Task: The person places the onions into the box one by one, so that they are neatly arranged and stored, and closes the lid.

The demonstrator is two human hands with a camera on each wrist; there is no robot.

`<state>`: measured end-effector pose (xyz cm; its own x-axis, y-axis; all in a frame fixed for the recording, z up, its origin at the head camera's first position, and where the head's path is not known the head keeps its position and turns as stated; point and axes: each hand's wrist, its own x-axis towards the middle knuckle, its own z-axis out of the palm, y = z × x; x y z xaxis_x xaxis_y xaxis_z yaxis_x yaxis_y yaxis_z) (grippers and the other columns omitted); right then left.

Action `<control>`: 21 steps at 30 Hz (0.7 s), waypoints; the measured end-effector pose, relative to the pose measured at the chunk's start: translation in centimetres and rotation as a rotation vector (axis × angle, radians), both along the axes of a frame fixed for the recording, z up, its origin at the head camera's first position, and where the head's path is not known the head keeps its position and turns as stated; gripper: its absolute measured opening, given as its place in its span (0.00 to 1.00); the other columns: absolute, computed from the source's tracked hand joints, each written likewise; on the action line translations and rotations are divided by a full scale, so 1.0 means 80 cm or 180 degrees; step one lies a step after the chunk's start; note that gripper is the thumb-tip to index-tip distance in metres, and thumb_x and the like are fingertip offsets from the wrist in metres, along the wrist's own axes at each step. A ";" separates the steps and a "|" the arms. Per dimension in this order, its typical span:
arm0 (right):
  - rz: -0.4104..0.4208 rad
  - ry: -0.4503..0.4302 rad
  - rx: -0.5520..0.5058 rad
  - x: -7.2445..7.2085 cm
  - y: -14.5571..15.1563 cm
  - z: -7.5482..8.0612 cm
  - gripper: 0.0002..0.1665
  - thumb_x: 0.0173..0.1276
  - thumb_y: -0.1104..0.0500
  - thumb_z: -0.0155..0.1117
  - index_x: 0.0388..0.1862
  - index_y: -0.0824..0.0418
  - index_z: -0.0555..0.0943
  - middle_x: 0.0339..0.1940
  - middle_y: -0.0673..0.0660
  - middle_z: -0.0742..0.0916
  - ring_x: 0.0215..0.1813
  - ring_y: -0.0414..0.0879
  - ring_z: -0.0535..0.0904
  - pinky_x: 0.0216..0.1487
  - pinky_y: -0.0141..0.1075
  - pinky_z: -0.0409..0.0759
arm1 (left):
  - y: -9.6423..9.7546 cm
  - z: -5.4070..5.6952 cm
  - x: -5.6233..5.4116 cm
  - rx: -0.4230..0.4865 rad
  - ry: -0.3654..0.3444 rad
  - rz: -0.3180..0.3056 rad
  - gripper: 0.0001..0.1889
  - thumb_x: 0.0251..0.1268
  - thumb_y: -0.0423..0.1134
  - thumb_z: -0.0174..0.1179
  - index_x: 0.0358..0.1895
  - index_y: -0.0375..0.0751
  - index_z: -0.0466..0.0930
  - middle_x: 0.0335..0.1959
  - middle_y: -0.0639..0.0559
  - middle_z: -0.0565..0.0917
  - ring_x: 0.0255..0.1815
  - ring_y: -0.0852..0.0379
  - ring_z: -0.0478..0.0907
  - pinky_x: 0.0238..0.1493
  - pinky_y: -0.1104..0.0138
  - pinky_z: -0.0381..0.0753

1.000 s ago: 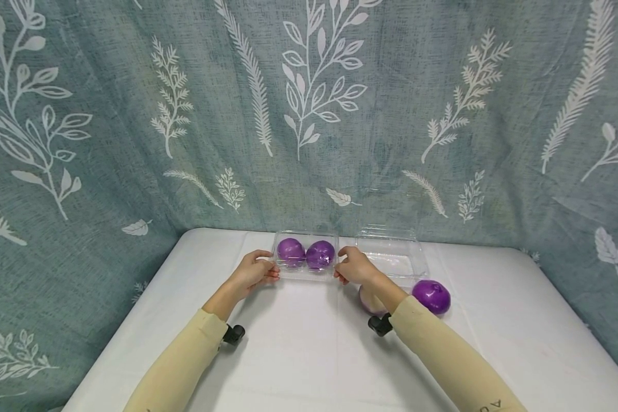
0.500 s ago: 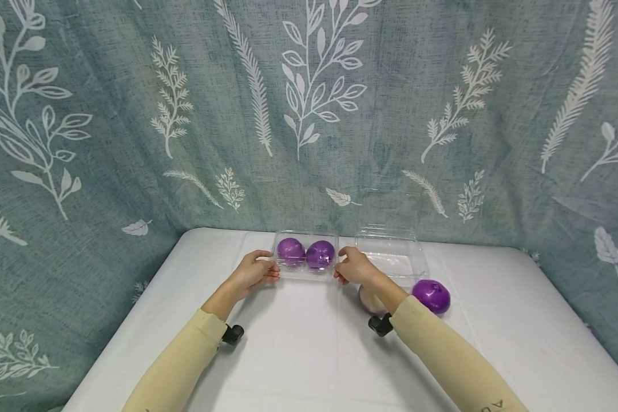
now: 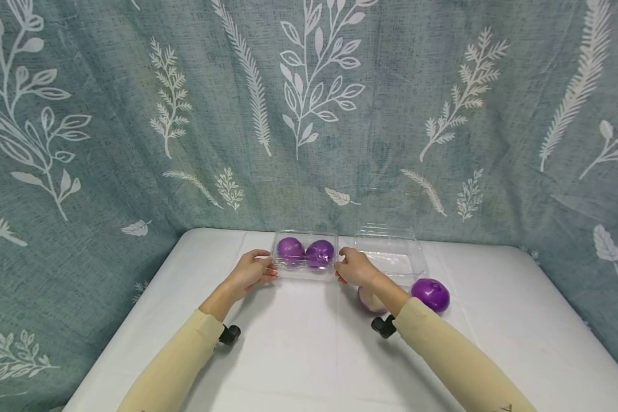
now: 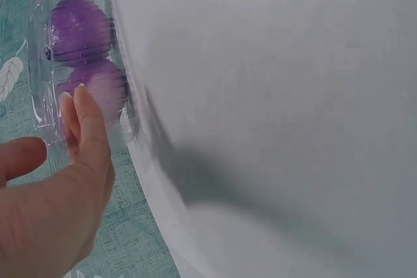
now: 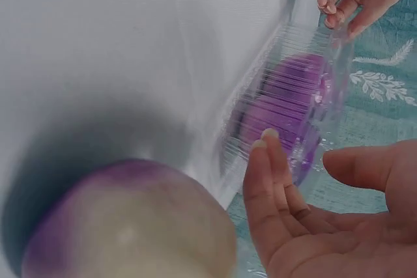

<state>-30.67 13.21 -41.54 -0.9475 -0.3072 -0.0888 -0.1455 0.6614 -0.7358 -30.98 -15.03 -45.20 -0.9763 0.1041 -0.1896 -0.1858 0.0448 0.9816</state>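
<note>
A clear plastic clamshell box (image 3: 305, 274) at the table's far side holds two round, glossy purple vegetables (image 3: 320, 254), with clear plastic over them. My left hand (image 3: 250, 270) is at the box's left end, fingers extended along it and thumb apart in the left wrist view. At the right end is my right hand (image 3: 356, 267), its thumb spread from its loosely bent fingers in the right wrist view. Both hands are beside the box's ends; firm contact cannot be told. A purple and cream round vegetable (image 5: 137, 226) sits below my right wrist, partly hidden by the arm in the head view.
A second clear clamshell box (image 3: 391, 264) stands open to the right, its lid raised against the patterned curtain (image 3: 309, 189). Another purple vegetable (image 3: 430, 295) lies in front of it. White cloth covers the table (image 3: 309, 355), whose far edge meets the curtain.
Both hands stay at the ends of the box, which has not visibly moved. The head view has shifted very slightly, and the right forearm sits a little lower.
</note>
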 end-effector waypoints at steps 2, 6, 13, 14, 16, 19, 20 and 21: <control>0.0027 0.0102 0.0151 0.004 0.002 0.006 0.30 0.76 0.64 0.54 0.70 0.81 0.64 0.39 0.68 0.89 0.37 0.57 0.87 0.50 0.47 0.87 | -0.002 0.002 0.000 -0.0086 0.0034 -0.0006 0.23 0.81 0.32 0.48 0.73 0.25 0.61 0.54 0.28 0.78 0.46 0.43 0.83 0.53 0.58 0.88; 0.0099 0.0186 0.0313 0.014 0.007 0.017 0.31 0.76 0.61 0.56 0.70 0.78 0.66 0.39 0.64 0.89 0.39 0.51 0.86 0.53 0.47 0.86 | -0.008 0.004 0.000 -0.0277 0.0155 -0.0008 0.23 0.80 0.30 0.48 0.71 0.23 0.62 0.55 0.27 0.76 0.52 0.38 0.81 0.55 0.55 0.87; 0.0242 0.0287 0.0386 0.025 0.022 0.024 0.29 0.76 0.60 0.58 0.70 0.74 0.69 0.43 0.62 0.87 0.44 0.51 0.85 0.50 0.46 0.87 | -0.017 0.011 0.007 -0.0742 0.0313 -0.0026 0.22 0.81 0.32 0.50 0.71 0.26 0.65 0.56 0.30 0.73 0.59 0.32 0.78 0.55 0.56 0.87; 0.0266 0.0338 0.0404 0.025 0.024 0.024 0.28 0.76 0.60 0.58 0.70 0.74 0.70 0.43 0.62 0.87 0.44 0.52 0.84 0.50 0.46 0.87 | -0.018 0.011 0.007 -0.0798 0.0330 -0.0019 0.22 0.80 0.33 0.50 0.71 0.26 0.65 0.56 0.31 0.73 0.59 0.32 0.78 0.55 0.57 0.87; 0.0325 0.0462 0.0456 0.026 0.029 0.024 0.27 0.76 0.60 0.58 0.68 0.74 0.72 0.42 0.62 0.88 0.44 0.52 0.84 0.51 0.47 0.86 | -0.020 0.012 0.009 -0.0937 0.0388 -0.0025 0.22 0.80 0.33 0.51 0.70 0.27 0.67 0.55 0.33 0.73 0.59 0.33 0.78 0.54 0.57 0.88; 0.0401 0.0659 0.0534 0.029 0.037 0.024 0.24 0.75 0.60 0.59 0.64 0.74 0.74 0.41 0.61 0.88 0.44 0.53 0.84 0.51 0.48 0.85 | -0.021 0.014 0.011 -0.1192 0.0559 -0.0066 0.21 0.78 0.34 0.53 0.69 0.28 0.69 0.54 0.34 0.75 0.55 0.34 0.81 0.51 0.57 0.89; 0.0413 0.0714 0.0568 0.029 0.039 0.024 0.23 0.75 0.60 0.59 0.63 0.74 0.75 0.40 0.61 0.87 0.44 0.53 0.84 0.51 0.48 0.85 | -0.021 0.015 0.012 -0.1297 0.0646 -0.0096 0.21 0.78 0.34 0.54 0.68 0.29 0.70 0.54 0.35 0.76 0.53 0.35 0.81 0.49 0.58 0.89; 0.0435 0.0766 0.0588 0.031 0.043 0.025 0.23 0.74 0.61 0.59 0.62 0.74 0.76 0.40 0.62 0.87 0.44 0.53 0.84 0.51 0.49 0.85 | -0.021 0.016 0.013 -0.1401 0.0751 -0.0137 0.21 0.77 0.33 0.54 0.67 0.28 0.71 0.54 0.34 0.77 0.52 0.35 0.82 0.47 0.58 0.89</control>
<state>-28.20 16.63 -39.55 -0.8992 -0.4324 0.0666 -0.3972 0.7429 -0.5389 -29.92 -16.69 -43.91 -0.9945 0.1051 0.0009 0.0502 0.4668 0.8829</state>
